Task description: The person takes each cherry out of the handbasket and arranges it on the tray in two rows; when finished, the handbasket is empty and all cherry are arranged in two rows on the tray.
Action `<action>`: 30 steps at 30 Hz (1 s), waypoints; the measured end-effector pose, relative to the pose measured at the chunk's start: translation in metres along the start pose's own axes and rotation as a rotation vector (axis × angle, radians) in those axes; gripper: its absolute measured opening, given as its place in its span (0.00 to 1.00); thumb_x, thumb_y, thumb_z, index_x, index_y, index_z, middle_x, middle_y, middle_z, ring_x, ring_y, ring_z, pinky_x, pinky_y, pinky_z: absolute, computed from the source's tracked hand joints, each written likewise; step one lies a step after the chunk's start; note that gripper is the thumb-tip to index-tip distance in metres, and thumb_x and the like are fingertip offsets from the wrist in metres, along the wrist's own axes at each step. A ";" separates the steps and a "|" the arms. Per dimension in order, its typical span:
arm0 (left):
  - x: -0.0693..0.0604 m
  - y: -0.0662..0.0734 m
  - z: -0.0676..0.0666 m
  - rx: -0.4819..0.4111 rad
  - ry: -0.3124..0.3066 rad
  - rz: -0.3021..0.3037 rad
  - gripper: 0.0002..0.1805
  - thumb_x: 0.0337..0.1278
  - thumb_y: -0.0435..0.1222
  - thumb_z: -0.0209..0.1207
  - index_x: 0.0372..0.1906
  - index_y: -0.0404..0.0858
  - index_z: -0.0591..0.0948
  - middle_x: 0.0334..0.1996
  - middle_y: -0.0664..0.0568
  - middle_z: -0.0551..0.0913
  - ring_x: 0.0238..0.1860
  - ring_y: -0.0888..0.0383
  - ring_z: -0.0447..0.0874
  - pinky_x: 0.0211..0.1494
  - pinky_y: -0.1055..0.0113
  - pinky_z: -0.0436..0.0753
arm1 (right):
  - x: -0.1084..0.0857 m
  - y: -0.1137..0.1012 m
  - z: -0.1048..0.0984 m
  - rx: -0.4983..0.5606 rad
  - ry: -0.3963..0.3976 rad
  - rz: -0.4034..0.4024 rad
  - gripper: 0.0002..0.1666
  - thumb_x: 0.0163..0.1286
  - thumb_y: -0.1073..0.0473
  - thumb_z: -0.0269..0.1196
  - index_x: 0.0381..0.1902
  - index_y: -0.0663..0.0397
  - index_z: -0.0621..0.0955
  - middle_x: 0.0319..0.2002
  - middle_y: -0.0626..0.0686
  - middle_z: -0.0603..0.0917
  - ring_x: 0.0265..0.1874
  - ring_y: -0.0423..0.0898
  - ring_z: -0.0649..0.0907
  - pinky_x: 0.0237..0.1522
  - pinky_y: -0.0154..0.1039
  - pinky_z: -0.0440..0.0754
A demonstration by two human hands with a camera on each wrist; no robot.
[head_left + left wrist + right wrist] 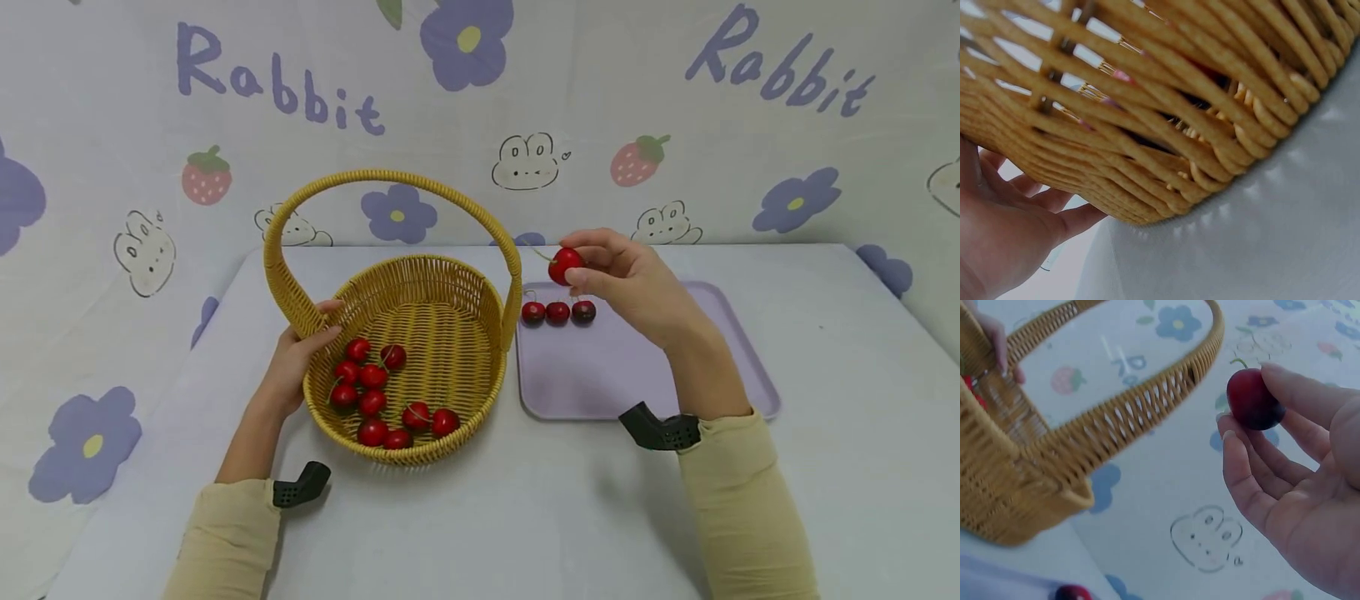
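Observation:
My right hand (637, 287) pinches a red cherry (565, 267) by its sides above the tray's back left part; in the right wrist view the cherry (1254, 399) sits between thumb and fingers, its stem free. The yellow wicker basket (450, 333) stands left of the tray, tilted toward me, with several cherries (372, 376) gathered at its left and front. My left hand (296, 358) grips the basket's left rim near the handle base, thumb over the rim. In the left wrist view, my hand (1016, 225) is against the woven basket wall (1147, 125).
A lilac tray (645, 417) lies right of the basket, with three cherries (558, 313) in a row near its back left corner. The basket's tall handle (390, 177) arches up between my hands. Behind the table hangs a cloth (450, 125) with rabbits, flowers and strawberries.

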State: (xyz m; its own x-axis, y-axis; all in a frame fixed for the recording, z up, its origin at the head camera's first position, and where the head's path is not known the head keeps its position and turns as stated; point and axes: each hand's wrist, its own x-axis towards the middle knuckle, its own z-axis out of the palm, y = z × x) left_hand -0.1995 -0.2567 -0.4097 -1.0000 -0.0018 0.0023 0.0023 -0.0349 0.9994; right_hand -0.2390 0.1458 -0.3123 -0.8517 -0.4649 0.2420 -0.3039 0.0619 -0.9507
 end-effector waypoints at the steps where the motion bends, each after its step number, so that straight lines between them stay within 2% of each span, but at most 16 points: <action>1: 0.000 0.000 0.000 -0.003 -0.001 -0.003 0.21 0.69 0.34 0.49 0.65 0.39 0.68 0.64 0.42 0.61 0.62 0.49 0.63 0.65 0.51 0.61 | 0.001 0.003 -0.003 0.038 0.017 0.011 0.16 0.69 0.63 0.60 0.54 0.53 0.76 0.48 0.57 0.78 0.40 0.50 0.80 0.48 0.36 0.77; 5: 0.001 -0.001 0.001 -0.005 -0.002 0.001 0.21 0.68 0.34 0.49 0.64 0.39 0.68 0.65 0.43 0.61 0.62 0.49 0.63 0.65 0.50 0.61 | 0.006 0.015 -0.013 0.213 0.111 0.077 0.17 0.68 0.65 0.61 0.53 0.60 0.74 0.47 0.59 0.76 0.42 0.49 0.80 0.47 0.35 0.78; 10: 0.002 0.000 0.000 -0.001 -0.002 0.015 0.21 0.68 0.34 0.50 0.64 0.38 0.68 0.65 0.43 0.60 0.62 0.48 0.63 0.65 0.50 0.61 | 0.013 0.031 -0.022 0.279 0.260 0.177 0.20 0.64 0.61 0.65 0.52 0.61 0.73 0.43 0.55 0.79 0.41 0.46 0.81 0.43 0.33 0.79; 13: 0.001 0.000 0.000 0.003 0.000 0.011 0.21 0.68 0.34 0.50 0.64 0.38 0.68 0.65 0.43 0.60 0.62 0.49 0.62 0.66 0.50 0.60 | 0.015 0.045 -0.028 0.214 0.317 0.219 0.24 0.63 0.59 0.66 0.54 0.62 0.72 0.44 0.56 0.79 0.40 0.46 0.82 0.43 0.32 0.79; 18: 0.001 0.000 0.000 0.004 0.004 0.011 0.22 0.68 0.34 0.49 0.65 0.37 0.67 0.65 0.43 0.61 0.63 0.49 0.62 0.66 0.51 0.60 | 0.018 0.068 -0.035 0.114 0.366 0.296 0.29 0.64 0.59 0.65 0.58 0.65 0.69 0.49 0.60 0.74 0.39 0.45 0.83 0.45 0.33 0.79; 23: 0.001 0.000 0.000 0.006 0.002 0.013 0.22 0.69 0.33 0.48 0.65 0.36 0.66 0.65 0.42 0.60 0.63 0.48 0.62 0.66 0.51 0.60 | 0.018 0.083 -0.040 0.169 0.375 0.339 0.28 0.65 0.63 0.64 0.59 0.69 0.68 0.46 0.59 0.74 0.37 0.43 0.84 0.45 0.35 0.79; 26: 0.001 -0.001 0.000 0.009 -0.001 0.013 0.22 0.69 0.33 0.48 0.66 0.36 0.66 0.65 0.42 0.60 0.63 0.47 0.62 0.66 0.51 0.60 | 0.016 0.090 -0.042 0.139 0.367 0.365 0.27 0.65 0.63 0.64 0.58 0.70 0.69 0.42 0.56 0.77 0.36 0.43 0.84 0.44 0.34 0.79; 30: 0.002 -0.001 -0.001 0.009 -0.005 0.016 0.22 0.69 0.34 0.49 0.66 0.36 0.66 0.65 0.42 0.60 0.63 0.47 0.61 0.66 0.51 0.60 | 0.013 0.099 -0.046 0.042 0.367 0.413 0.27 0.65 0.61 0.65 0.57 0.69 0.71 0.39 0.50 0.80 0.36 0.43 0.84 0.42 0.32 0.80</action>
State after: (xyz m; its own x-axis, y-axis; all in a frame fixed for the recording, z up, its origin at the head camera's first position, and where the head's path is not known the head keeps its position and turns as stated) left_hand -0.2011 -0.2577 -0.4108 -0.9998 0.0028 0.0188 0.0187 -0.0256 0.9995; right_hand -0.2999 0.1862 -0.3942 -0.9916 -0.0710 -0.1080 0.0977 0.1347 -0.9861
